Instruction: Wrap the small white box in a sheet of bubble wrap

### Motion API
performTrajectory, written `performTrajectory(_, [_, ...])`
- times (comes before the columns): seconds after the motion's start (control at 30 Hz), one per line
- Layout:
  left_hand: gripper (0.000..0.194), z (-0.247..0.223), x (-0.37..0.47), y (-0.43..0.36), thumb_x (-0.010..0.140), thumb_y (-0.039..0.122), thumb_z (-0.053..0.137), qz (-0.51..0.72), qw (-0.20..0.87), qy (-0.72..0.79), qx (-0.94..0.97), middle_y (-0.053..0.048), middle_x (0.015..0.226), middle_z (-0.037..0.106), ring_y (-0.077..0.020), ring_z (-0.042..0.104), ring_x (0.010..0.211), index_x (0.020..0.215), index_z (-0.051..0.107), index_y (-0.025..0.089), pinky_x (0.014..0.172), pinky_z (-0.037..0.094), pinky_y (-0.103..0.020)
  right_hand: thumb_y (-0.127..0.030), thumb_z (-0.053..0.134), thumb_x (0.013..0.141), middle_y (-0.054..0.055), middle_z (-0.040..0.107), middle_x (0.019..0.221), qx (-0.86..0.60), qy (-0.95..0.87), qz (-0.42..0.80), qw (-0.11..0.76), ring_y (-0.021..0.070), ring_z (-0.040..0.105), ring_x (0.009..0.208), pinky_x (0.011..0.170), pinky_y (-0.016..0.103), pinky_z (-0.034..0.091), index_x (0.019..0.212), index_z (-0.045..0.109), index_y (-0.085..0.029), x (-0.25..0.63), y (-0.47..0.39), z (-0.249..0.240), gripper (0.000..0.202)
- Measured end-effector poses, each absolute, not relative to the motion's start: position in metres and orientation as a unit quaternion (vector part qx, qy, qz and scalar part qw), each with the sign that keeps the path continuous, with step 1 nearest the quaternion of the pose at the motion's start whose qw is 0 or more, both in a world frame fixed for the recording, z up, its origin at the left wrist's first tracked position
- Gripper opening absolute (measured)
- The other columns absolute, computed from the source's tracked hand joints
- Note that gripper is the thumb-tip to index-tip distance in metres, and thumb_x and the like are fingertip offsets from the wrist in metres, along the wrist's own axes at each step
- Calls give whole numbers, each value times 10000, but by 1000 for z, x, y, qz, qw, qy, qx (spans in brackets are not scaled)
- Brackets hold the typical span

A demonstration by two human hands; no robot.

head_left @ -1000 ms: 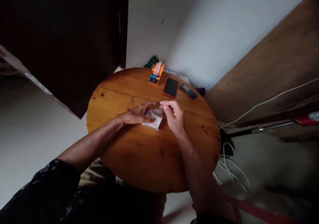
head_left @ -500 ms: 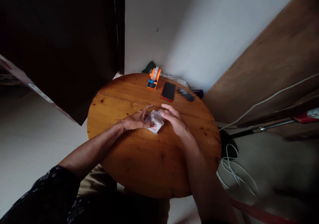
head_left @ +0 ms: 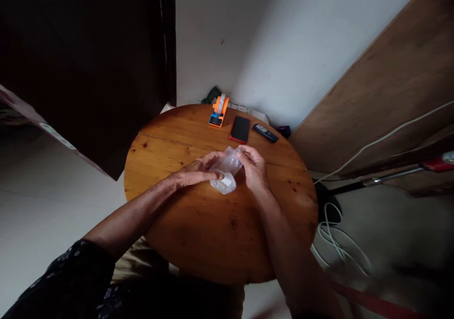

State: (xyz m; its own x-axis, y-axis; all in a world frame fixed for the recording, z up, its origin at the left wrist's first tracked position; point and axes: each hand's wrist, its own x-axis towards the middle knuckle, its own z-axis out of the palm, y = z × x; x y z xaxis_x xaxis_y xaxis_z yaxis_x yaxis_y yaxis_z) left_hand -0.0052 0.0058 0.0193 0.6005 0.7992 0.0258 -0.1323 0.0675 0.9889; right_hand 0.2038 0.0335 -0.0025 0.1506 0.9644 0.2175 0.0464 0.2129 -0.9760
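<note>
Clear bubble wrap (head_left: 227, 165) lies over the middle of the round wooden table, between my two hands. Its near end bulges around something white that shows through the plastic. My left hand (head_left: 200, 170) grips the wrap from the left, thumb on the near end and fingers on its far side. At the upper right corner, my right hand (head_left: 255, 166) pinches the wrap between thumb and fingers. The white thing's printed face is hidden.
Along the back of the round table (head_left: 198, 219) are an orange and blue tape dispenser (head_left: 219, 112), a red-edged phone (head_left: 240, 129) and a dark handheld device (head_left: 265, 133). A white wall rises behind. White cable (head_left: 333, 243) coils on the floor at right.
My right hand, loosely spread before, has closed on the wrap's far end. The wrap is now stretched out away from me, and the red-printed white box is covered.
</note>
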Motion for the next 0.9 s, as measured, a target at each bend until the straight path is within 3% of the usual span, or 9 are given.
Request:
performTrajectory(0.07, [595, 18, -5, 6, 731, 304, 785, 334, 670, 325, 577, -112, 1210, 658, -246, 614, 1089, 1275, 594, 154, 979, 461, -385, -457, 756, 698, 28, 735, 913, -493, -511, 401, 579, 209, 677, 846, 823, 367, 535, 1034, 649, -224, 204, 35, -4, 424])
performTrajectory(0.17, [477, 12, -2, 9, 721, 252, 743, 338, 677, 369, 540, -76, 1070, 695, -185, 628, 921, 1174, 653, 134, 899, 469, -327, -452, 727, 712, 35, 726, 908, -508, -524, 393, 560, 210, 671, 832, 808, 368, 537, 1074, 631, -226, 204, 37, -3, 438])
performTrajectory(0.3, [396, 5, 1, 13, 674, 153, 697, 378, 699, 366, 485, -50, 965, 700, -132, 616, 802, 1067, 667, 119, 802, 481, -264, -437, 689, 739, 19, 692, 841, -554, -561, 240, 566, 191, 640, 769, 758, 344, 527, 1161, 592, -220, 209, 32, 10, 484])
performTrajectory(0.37, [400, 4, 1, 15, 648, 111, 680, 393, 705, 363, 466, -36, 930, 701, -121, 617, 766, 1047, 658, 123, 764, 487, -246, -466, 635, 796, 14, 674, 793, -565, -587, 176, 552, 179, 618, 720, 709, 323, 504, 1092, 608, -212, 209, 25, 20, 391])
performTrajectory(0.47, [422, 6, 1, 15, 629, 74, 668, 403, 704, 366, 456, -31, 934, 708, -105, 619, 741, 1048, 662, 126, 708, 478, -214, -558, 588, 839, 14, 643, 709, -581, -655, 219, 430, 166, 585, 652, 618, 290, 439, 847, 608, -211, 198, 9, 29, 348])
performTrajectory(0.57, [425, 10, 1, 13, 641, 84, 688, 403, 718, 361, 438, -37, 925, 716, -105, 627, 736, 1063, 676, 126, 693, 475, -207, -564, 669, 776, 28, 680, 755, -618, -693, 228, 292, 179, 600, 679, 611, 283, 401, 886, 624, -217, 184, -1, 31, 367])
performTrajectory(0.63, [434, 12, 0, 12, 646, 93, 709, 405, 728, 358, 422, -37, 882, 715, -111, 630, 723, 1077, 683, 123, 703, 483, -219, -493, 666, 774, 32, 695, 773, -633, -699, 214, 253, 185, 600, 676, 612, 289, 390, 915, 638, -223, 180, -1, 28, 306])
performTrajectory(0.77, [342, 13, -1, 16, 645, 112, 748, 444, 700, 398, 392, -28, 815, 703, -114, 613, 691, 984, 707, 119, 697, 482, -236, -404, 527, 812, 13, 620, 628, -628, -660, 256, 325, 181, 569, 613, 578, 289, 412, 736, 612, -225, 190, 10, 22, 213])
performTrajectory(0.9, [204, 8, -4, 27, 653, 121, 743, 524, 632, 432, 372, 15, 709, 641, -78, 516, 593, 850, 692, 135, 611, 416, -211, -439, 597, 716, 17, 662, 667, -611, -494, 432, 441, 176, 606, 589, 491, 259, 456, 729, 584, -222, 203, 20, 18, 217])
